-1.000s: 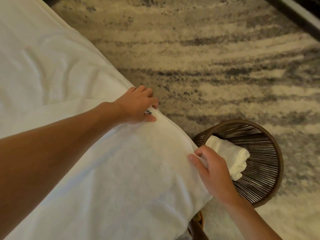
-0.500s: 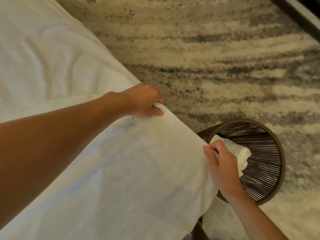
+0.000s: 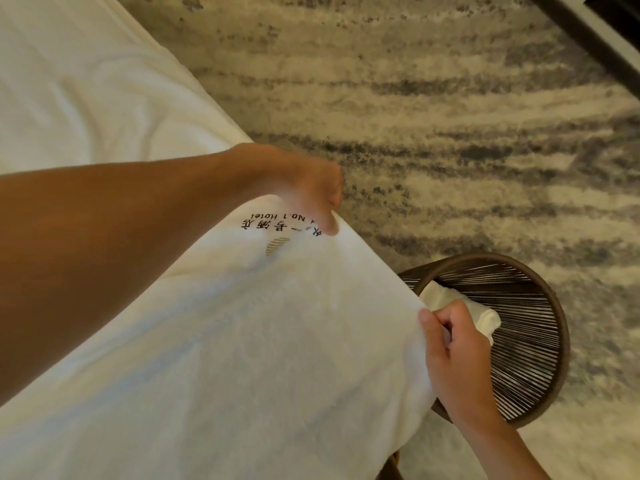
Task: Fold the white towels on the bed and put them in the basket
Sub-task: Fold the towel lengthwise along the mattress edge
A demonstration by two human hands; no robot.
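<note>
With fingers curled, the left hand (image 3: 311,192) and right hand (image 3: 453,355) pinch the edge of the white towel (image 3: 242,341) at frame centre, now lifted off the bed (image 3: 86,98), so folding begins beside the basket (image 3: 554,358).

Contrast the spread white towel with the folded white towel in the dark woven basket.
The spread white towel lies open over the bed; the folded white towel sits bundled in the dark woven basket. The left hand and right hand hold the spread towel, not the folded one. Both are white.
</note>
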